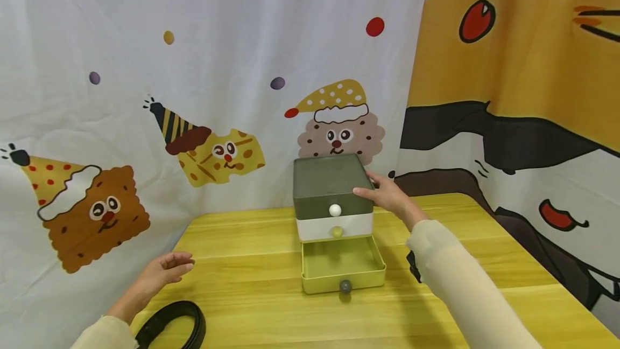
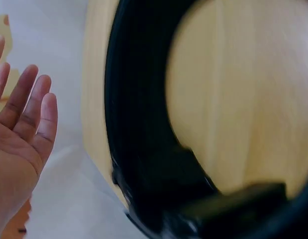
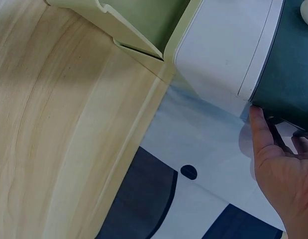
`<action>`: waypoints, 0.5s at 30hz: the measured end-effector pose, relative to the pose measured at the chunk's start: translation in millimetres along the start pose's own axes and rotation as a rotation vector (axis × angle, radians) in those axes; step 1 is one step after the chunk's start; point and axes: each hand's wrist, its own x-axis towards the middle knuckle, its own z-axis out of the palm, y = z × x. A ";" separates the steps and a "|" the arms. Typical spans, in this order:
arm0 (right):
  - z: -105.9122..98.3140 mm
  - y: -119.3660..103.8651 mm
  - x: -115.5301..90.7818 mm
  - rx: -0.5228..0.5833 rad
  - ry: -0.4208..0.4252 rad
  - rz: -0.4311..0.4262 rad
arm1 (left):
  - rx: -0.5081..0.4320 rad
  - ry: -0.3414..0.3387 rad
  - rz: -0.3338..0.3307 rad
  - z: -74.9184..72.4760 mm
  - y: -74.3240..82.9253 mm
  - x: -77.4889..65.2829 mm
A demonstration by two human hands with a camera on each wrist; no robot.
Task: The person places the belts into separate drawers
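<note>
A small three-tier drawer box stands at the back of the table, dark green on top, white in the middle and yellow-green below. Its bottom drawer is pulled out, with a bare floor and a grey round knob. My right hand touches the right side of the dark green top tier; in the right wrist view its fingertips meet that tier's lower edge. Over the table's left side, my left hand holds nothing, its fingers loosely extended. Nearest to it lies a coiled black belt, large in the left wrist view.
The table has a yellow wood-grain top. Behind it hangs a white curtain with cartoon prints, close at the back of the box. An orange, black and white printed cloth hangs on the right.
</note>
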 end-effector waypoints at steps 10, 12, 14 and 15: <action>1.6 0.0 1.6 0.007 0.003 0.006 | 0.039 -0.028 -0.066 -19.7 -24.3 -6.4; 1.6 0.2 2.1 0.004 0.005 0.010 | 0.045 -0.046 -0.086 -22.6 -28.2 -6.5; 1.6 0.4 2.4 0.007 0.006 0.011 | 0.045 -0.065 -0.099 -25.2 -31.5 -7.1; 1.7 0.5 2.6 0.009 0.006 0.012 | 0.048 -0.074 -0.102 -26.4 -33.2 -7.3</action>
